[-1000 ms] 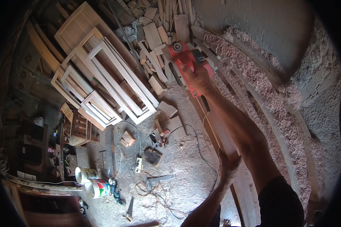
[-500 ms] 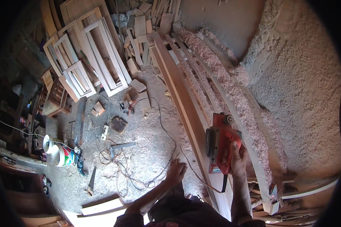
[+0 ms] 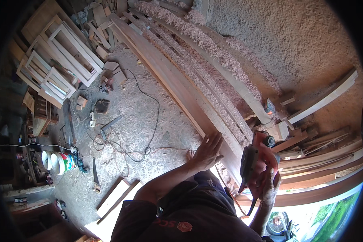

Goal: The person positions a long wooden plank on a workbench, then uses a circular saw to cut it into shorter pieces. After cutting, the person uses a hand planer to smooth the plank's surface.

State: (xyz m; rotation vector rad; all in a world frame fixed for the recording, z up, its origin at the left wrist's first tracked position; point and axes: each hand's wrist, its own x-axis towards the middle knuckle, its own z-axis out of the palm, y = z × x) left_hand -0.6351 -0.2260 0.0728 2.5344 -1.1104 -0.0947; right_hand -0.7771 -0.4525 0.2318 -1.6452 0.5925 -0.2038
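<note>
My right hand (image 3: 271, 186) is closed round the handle of a red and black electric hand planer (image 3: 266, 161), tilted on its side at the right. Its dark cord (image 3: 253, 206) hangs down from the rear by my wrist. My left hand (image 3: 207, 153) lies with its fingers stretched out at the near end of a long brown wooden plank (image 3: 169, 82), seemingly touching it. From there the plank runs away to the far left. Whether the planer touches any wood beneath it, I cannot tell.
Pink shavings (image 3: 213, 48) cover the beams right of the plank. Wooden frames (image 3: 74, 52) lean at the far left. Tangled cables (image 3: 125, 151), a handsaw (image 3: 95, 173) and white buckets (image 3: 59, 162) are on the floor at left. Stacked boards (image 3: 318, 163) lie at right.
My view has swung right. The planer has come off the plank's middle stretch to near its close end and tipped. My left hand has moved from beside my body onto the plank's end.
</note>
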